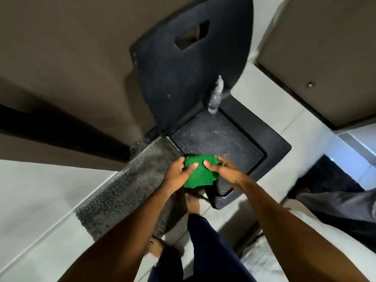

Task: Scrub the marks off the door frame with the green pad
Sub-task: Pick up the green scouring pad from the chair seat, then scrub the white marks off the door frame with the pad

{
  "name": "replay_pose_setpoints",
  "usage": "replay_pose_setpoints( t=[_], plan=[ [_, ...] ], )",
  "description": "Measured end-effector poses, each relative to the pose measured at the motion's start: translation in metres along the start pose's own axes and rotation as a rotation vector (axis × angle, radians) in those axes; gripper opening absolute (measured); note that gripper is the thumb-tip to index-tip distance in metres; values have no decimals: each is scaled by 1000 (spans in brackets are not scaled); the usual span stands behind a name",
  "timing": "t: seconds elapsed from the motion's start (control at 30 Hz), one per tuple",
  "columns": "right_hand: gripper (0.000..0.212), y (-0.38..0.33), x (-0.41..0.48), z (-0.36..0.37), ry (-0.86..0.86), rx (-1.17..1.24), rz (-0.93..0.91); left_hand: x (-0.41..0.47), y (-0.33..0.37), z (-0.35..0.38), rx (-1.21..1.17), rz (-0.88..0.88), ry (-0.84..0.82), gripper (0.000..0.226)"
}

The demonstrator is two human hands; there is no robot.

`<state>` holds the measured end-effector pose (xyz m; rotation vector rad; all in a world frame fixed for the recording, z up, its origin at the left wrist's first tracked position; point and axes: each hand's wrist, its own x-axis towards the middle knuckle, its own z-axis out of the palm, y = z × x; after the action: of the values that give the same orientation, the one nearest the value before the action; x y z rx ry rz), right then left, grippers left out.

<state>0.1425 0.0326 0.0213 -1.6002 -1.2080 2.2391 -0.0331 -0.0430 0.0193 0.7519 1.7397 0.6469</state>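
Two hands hold the green pad [198, 171] between them in mid-air, above the floor: the left hand [180, 173] pinches its left edge with the thumb on top, and the right hand [222, 169] grips the right side the same way. The pad looks crumpled or folded, as if being readied, and it touches no surface. Judging from this, no scrubbing is under way at this moment; the whole job on the door frame seems left to do. Below the hands lie a grey shaggy mat [124, 190] and a dark rubber mat [219, 139]. At that mat's far corner stands a clear spray bottle [215, 97]. Beyond, brown panels rise; no marks can be made out.
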Motion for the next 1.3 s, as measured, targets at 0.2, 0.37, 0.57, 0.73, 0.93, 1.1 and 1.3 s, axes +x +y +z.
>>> replay_pose_setpoints(
  t=[0.2, 0.37, 0.57, 0.73, 0.93, 1.1, 1.3],
  plan=[
    [26, -70, -10, 108, -121, -126, -140, -55, 14, -108, -38, 92, 332, 17],
    [23, -166, -43, 216, -104, -250, -438, -118, 51, -204, -230, 247, 689, 44],
    [68, -277, -124, 327, -338, -274, -779, -227, 94, -307, -92, 664, 1055, 45],
    [49, -330, -217, 403, 0, -402, -1410, -298, 146, -372, 394, 936, 1501, 40],
    [29, -391, -295, 458, 175, -365, -1887, -366, 218, -440, 763, 992, 1809, 45],
    [38, -434, -307, 485, 302, -389, -2094, -397, 243, -486, 929, 850, 1796, 50],
    [46, -441, -273, 501, 755, -727, -2195, -422, 244, -560, 1065, 560, 1934, 59]
  ],
)
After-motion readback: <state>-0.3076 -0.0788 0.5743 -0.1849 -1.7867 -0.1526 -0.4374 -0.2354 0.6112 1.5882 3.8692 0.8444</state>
